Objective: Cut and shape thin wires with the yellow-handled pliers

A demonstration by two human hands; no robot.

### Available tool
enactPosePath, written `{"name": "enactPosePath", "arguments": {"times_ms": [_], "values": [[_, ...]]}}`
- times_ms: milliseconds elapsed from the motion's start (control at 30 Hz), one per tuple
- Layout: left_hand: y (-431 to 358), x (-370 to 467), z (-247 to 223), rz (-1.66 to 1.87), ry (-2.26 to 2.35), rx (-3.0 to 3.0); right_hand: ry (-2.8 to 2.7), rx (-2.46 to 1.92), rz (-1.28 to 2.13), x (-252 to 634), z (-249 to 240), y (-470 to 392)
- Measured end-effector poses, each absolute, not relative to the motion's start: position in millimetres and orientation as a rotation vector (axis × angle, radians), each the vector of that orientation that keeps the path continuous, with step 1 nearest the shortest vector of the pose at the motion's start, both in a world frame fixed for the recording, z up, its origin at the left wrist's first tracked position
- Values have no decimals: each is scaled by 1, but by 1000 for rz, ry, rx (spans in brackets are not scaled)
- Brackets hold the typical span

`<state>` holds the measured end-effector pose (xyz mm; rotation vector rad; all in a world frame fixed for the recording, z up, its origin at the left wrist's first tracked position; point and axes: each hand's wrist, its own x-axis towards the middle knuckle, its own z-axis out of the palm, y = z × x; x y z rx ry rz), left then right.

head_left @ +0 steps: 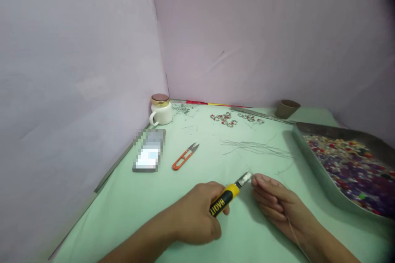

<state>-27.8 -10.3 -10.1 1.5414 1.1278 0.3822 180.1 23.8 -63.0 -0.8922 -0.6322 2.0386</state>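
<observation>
My left hand [200, 211] is wrapped round a pair of pliers [224, 200] with black-and-yellow grips, seen edge-on. Their metal tip points up and right, close to the fingertips of my right hand [274, 197]. Between the right thumb and fingers I pinch a thin wire [293, 232], which trails down across the palm and wrist. Whether the jaws touch the wire is too small to tell. Beyond my hands lie several loose thin wires [256, 146]. Orange thread snips [185, 157] rest up and left of the pliers.
A metal tray [321, 168] of mixed beads stands at the right. Beaded wire pieces [224, 119] lie at the back, near wire scraps [183, 109]. A white lidded mug [162, 113] and a phone [149, 152] are at left; a brown cup [286, 109] stands back right.
</observation>
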Motion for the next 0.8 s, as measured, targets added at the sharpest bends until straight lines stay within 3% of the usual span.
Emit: {"name": "enactPosePath", "arguments": {"times_ms": [800], "values": [[-16, -29, -26, 407, 1045, 1585, -686, -977, 1838, 172, -68, 19]]}}
